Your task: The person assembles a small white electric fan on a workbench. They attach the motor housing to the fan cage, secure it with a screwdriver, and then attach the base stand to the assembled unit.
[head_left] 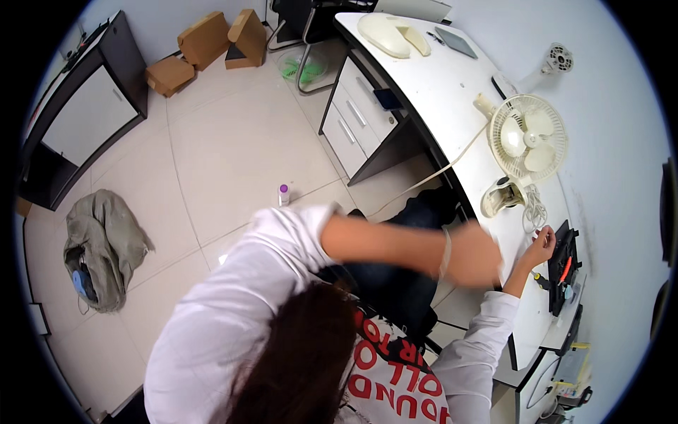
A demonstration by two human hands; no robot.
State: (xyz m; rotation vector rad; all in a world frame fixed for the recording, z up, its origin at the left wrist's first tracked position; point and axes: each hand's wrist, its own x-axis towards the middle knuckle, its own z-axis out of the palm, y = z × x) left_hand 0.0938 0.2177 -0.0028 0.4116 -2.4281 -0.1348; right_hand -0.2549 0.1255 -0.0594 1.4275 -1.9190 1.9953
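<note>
My left hand (474,256) is smeared by motion at the front edge of the white desk (445,88); its fingers cannot be made out. A pale band circles that wrist. Over the desk, my right hand (541,249) has its fingers curled together, and anything in them is too small to name. Beside it lies an open black tool case (563,258) with a red-handled tool (566,269) in it. A yellow and black screwdriver handle (541,280) shows below that hand. Farther off are a cream fan base (503,197), a coiled white cord (535,212) and a caged fan head (528,137).
Cream curved fan parts (385,35) and a grey tablet-like slab (456,42) lie at the desk's far end. A cord (438,173) hangs over its edge. On the floor are a purple-capped bottle (284,195), a grey-green bag (106,244) and brown boxes (203,40).
</note>
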